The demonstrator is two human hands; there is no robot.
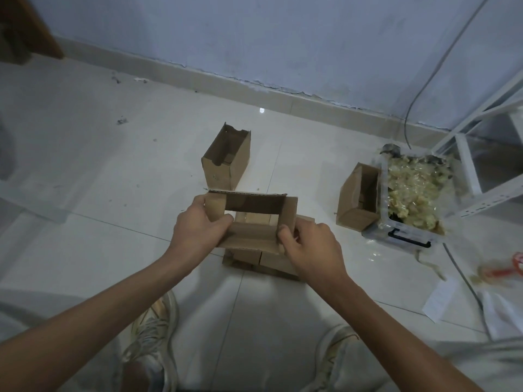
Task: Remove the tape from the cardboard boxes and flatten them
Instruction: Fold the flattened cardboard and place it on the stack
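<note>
I hold a small brown cardboard box (pixel 252 222), open at both ends, above the tiled floor. My left hand (pixel 198 224) grips its left wall, thumb on the near panel. My right hand (pixel 308 244) grips its right wall, fingers curled over the edge. Under it lies a stack of flattened cardboard (pixel 266 261). A second open box (pixel 226 159) stands on the floor just beyond. A third open box (pixel 358 199) leans against a clear plastic bin (pixel 407 230) at the right, which is full of crumpled tape (pixel 410 190).
A white metal shelf frame (pixel 475 154) stands at the right with a cable (pixel 407 128) trailing down the wall. Red-handled scissors (pixel 506 267), tape scraps and paper slips (pixel 438 304) lie on the floor at the right. My shoes (pixel 152 329) are below the hands.
</note>
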